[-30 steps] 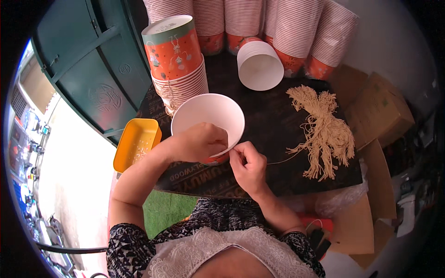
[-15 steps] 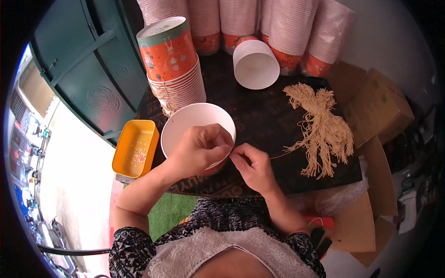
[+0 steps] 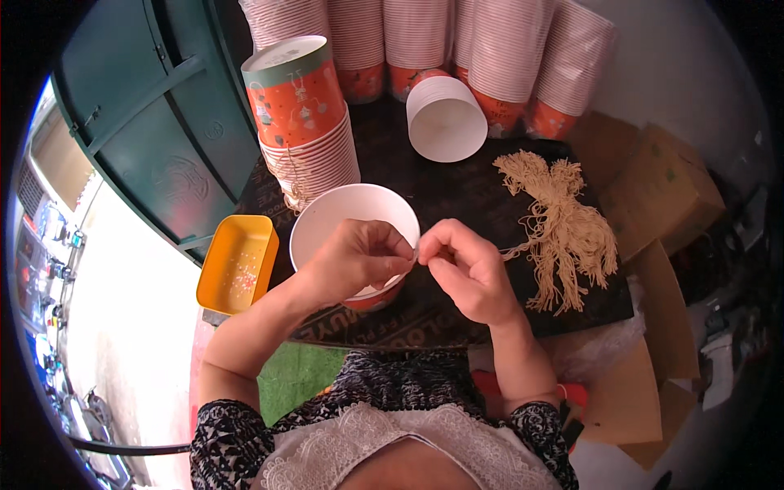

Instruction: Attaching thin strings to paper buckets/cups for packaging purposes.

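A white-lined paper bucket [image 3: 351, 200] with an orange outside stands upright at the table's near edge. My left hand [image 3: 359, 257] reaches over its opening, thumb and fingertips pinched at the right side of the rim. Just right of the rim, my right hand [image 3: 469, 273] is also pinched, its fingertips nearly meeting the left ones. A bundle of beige string [image 3: 567, 229] lies on the table to the right, a few strands trailing toward the right hand. What sits between the left fingertips is too small to make out.
At left, a yellow tray [image 3: 214, 265] holds small pale and reddish bits. Behind it rises a stack of upside-down buckets [image 3: 314, 155]. Another bucket [image 3: 447, 122] lies on its side before tall wrapped stacks [image 3: 506, 49]. Cardboard boxes [image 3: 674, 180] stand beyond the table's right edge.
My right hand has risen and turned, its fingertips now higher beside the rim. The string stretching from it to the bundle no longer shows clearly. My left hand has shifted slightly right.
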{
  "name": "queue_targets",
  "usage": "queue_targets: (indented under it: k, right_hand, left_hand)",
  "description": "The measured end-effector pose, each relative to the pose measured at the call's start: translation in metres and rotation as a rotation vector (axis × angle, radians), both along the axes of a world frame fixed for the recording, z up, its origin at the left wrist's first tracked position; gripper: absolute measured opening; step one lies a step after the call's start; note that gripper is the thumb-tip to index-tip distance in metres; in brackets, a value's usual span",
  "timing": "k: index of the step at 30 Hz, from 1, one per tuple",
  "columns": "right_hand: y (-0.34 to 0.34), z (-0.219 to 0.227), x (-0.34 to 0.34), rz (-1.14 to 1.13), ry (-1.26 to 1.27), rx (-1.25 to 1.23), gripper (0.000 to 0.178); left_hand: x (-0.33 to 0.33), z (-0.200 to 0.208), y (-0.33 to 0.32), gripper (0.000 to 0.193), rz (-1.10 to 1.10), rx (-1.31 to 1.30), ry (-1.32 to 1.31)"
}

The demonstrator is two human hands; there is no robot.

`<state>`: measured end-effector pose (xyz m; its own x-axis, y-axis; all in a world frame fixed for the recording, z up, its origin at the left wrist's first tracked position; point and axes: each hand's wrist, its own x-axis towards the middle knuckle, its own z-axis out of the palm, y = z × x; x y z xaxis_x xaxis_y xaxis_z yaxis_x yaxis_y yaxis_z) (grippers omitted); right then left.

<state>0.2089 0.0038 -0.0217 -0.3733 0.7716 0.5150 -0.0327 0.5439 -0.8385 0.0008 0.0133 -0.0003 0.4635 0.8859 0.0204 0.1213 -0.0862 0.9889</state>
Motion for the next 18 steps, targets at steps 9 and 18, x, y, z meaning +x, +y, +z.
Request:
queue_targets:
  k: [9, 18]
  right_hand:
    - [0.022, 0.019, -0.002, -0.013, -0.175, 0.228, 0.013]
    - [0.014, 0.001, -0.004, -0.248, -0.243, 0.406, 0.021]
  left_hand:
    - [-0.001, -0.004, 0.013, 0.006, -0.036, 0.031, 0.099]
    - [-0.001, -0.001, 0.014, 0.005, -0.044, -0.049, 0.000]
